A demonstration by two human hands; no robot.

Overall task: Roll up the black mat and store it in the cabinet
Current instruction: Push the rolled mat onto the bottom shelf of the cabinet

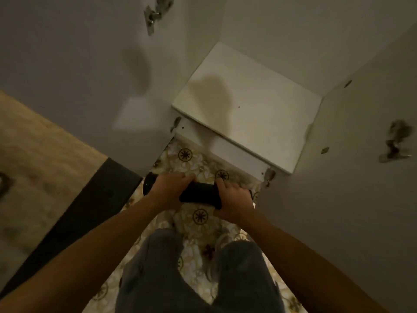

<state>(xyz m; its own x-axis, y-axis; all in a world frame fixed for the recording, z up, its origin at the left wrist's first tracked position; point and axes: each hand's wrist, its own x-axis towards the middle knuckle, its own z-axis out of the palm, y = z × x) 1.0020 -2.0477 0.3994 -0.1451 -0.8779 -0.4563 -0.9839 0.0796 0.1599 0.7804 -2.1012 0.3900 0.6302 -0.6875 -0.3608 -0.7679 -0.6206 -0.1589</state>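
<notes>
The black mat (198,194) is rolled into a short thick roll and lies crosswise in front of me, above the patterned floor. My left hand (168,190) grips its left part and my right hand (233,203) grips its right part; a black rounded end (149,182) pokes out left of the left hand. Just beyond the hands stands the white cabinet with both doors swung open, and its bare white bottom shelf (255,109) lies a little higher in the view than the roll.
The open left door (79,64) and right door (349,154) flank the gap, with metal hinges on them. A tan rug with a dark border (90,199) lies on the left. My legs in grey trousers (198,279) stand on the floral floor.
</notes>
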